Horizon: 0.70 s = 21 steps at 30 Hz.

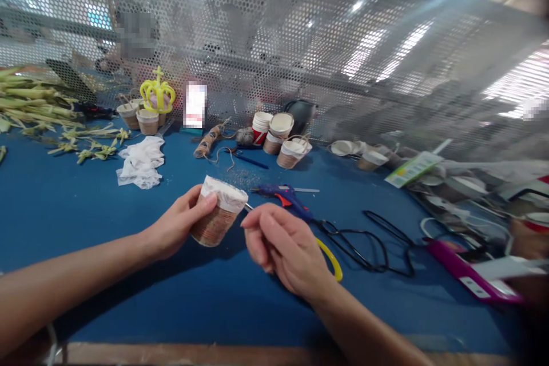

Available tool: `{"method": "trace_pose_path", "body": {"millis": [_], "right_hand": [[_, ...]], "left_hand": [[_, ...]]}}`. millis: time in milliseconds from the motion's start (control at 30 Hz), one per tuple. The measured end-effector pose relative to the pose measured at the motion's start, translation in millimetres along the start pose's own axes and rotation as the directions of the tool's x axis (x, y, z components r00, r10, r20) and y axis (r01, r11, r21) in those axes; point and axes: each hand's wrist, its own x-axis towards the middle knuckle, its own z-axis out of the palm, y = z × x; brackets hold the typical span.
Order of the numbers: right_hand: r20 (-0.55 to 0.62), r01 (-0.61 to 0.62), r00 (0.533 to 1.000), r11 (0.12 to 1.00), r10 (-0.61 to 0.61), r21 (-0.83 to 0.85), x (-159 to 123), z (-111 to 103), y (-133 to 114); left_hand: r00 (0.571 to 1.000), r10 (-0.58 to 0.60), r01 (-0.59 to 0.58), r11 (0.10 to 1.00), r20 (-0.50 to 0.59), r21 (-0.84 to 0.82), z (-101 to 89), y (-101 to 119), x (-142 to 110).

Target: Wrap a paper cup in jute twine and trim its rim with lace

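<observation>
My left hand (180,223) is wrapped around a small paper cup (214,223), thumb on its front. Brown twine covers the cup's side, and a white lace band (225,193) runs round its rim. The cup is tilted above the table. To its right, my right hand (283,246) has its fingers pressed together near the rim; what they hold, if anything, is hidden. A yellow looped handle (332,260) shows behind this hand, and a thin metal tip shows between hand and cup. Just beyond lies a blue glue gun (287,197).
Crumpled white lace (143,160) lies at left, near green plant stalks (34,97). Behind are a twine bundle (210,140), wrapped cups (294,151) and a yellow crown (158,91). Black cable (373,251) and a magenta power strip (467,271) lie at right. A perforated screen (257,40) borders the blue table (171,303).
</observation>
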Motion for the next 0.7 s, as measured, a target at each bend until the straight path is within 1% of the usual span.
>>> {"method": "trace_pose_path", "body": {"millis": [33,67,133,233,333,433,500,567,700], "right_hand": [[0.051,-0.062,0.997,0.997,0.06,0.042,0.5,0.9,0.5],[0.078,-0.109,0.991,0.992,0.104,0.067,1.2,1.6,0.6],[0.096,-0.155,0.985,0.983,0.146,0.099,2.4,2.3,-0.3],[0.112,-0.149,0.984,0.982,0.136,0.12,2.8,1.5,-2.9],[0.109,-0.162,0.983,0.979,0.15,0.12,2.7,0.0,-4.7],[0.103,-0.153,0.985,0.971,0.136,0.186,3.5,-1.3,-5.4],[0.103,-0.163,0.984,0.958,0.142,0.237,4.5,-2.3,-5.5],[0.107,-0.186,0.981,0.941,0.161,0.282,5.5,-3.8,-5.3],[0.131,-0.181,0.982,0.901,0.14,0.395,7.4,-7.4,-4.9]], "left_hand": [[1.0,0.014,-0.014,1.0,0.018,-0.019,0.6,-1.1,-0.2],[0.999,0.028,-0.027,0.999,0.03,-0.032,1.2,-2.0,-0.4],[0.998,0.053,-0.051,0.997,0.029,-0.054,2.0,-2.6,-0.8],[0.997,0.079,-0.078,0.993,0.014,-0.086,2.3,-2.0,-1.3],[0.995,0.096,-0.092,0.99,0.031,-0.111,1.8,-1.6,-1.2],[0.992,0.12,-0.114,0.984,0.042,-0.137,1.0,-1.9,-0.4],[0.992,0.112,-0.101,0.982,0.061,-0.16,0.6,-2.0,-0.2],[0.994,0.075,-0.059,0.982,0.083,-0.179,0.3,-1.8,-0.4],[0.993,0.015,0.009,0.98,0.118,-0.199,0.0,-1.0,-1.3]]}}
